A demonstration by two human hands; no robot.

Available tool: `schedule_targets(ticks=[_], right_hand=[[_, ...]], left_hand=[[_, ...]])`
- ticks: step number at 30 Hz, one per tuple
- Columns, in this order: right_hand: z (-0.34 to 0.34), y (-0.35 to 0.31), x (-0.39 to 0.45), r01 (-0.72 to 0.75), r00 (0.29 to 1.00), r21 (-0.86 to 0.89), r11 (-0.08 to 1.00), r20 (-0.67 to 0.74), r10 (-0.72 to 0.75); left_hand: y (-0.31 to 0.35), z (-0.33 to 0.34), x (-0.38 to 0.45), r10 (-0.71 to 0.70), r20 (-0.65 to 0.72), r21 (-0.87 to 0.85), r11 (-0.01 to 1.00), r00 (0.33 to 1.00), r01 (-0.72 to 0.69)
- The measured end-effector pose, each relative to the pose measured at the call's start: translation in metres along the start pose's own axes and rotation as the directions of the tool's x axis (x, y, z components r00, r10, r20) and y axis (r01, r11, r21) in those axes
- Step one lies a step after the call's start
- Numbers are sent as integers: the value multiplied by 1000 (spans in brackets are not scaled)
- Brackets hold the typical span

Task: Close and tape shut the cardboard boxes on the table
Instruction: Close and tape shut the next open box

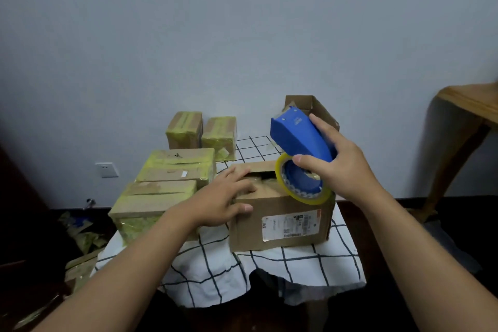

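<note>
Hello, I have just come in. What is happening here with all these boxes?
A person is taping cardboard boxes shut on a table with a checked cloth. The left hand presses down the flaps of the box with the shipping label, whose top seam is not yet taped. The right hand grips a blue tape dispenser just above it. Four taped boxes stand to the left, and one open box waits behind.

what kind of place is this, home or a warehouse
Most likely a room in a home, used as a makeshift packing spot: a small table under a checked cloth, a plain wall with a socket, and a wooden table to the side.
</note>
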State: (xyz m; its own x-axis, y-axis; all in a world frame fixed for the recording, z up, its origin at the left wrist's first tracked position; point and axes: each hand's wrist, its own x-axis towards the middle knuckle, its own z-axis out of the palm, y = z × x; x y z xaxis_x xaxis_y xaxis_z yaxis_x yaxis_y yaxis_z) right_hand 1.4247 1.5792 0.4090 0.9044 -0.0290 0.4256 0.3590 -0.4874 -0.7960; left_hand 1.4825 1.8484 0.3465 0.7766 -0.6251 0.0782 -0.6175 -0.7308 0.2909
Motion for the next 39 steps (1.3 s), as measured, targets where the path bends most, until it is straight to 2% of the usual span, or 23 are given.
schedule_targets(ticks=[4,11,22,27,34,39], right_hand=[[5,0,20,9,997,-11,1000,74,-8],[14,11,29,2,999,10,1000,44,-2],[6,7,16,10,1000,52,999,16,-11],[-1,-2,15,18,1000,93,995,4,-19],[-15,-23,30,78,996,108,991,-42,-73],[-15,-20,39,79,996,98,992,-40,-76]], left_hand=[[0,4,0,-72,15,-32,997,997,72],[30,24,-10,-171,4,156,973,985,168],[43,23,-41,-83,54,195,978,995,71],[48,21,-53,-43,4,152,987,999,42],[42,-3,-13,-34,-82,162,986,996,47],[25,-2,23,-38,-120,30,999,992,42]])
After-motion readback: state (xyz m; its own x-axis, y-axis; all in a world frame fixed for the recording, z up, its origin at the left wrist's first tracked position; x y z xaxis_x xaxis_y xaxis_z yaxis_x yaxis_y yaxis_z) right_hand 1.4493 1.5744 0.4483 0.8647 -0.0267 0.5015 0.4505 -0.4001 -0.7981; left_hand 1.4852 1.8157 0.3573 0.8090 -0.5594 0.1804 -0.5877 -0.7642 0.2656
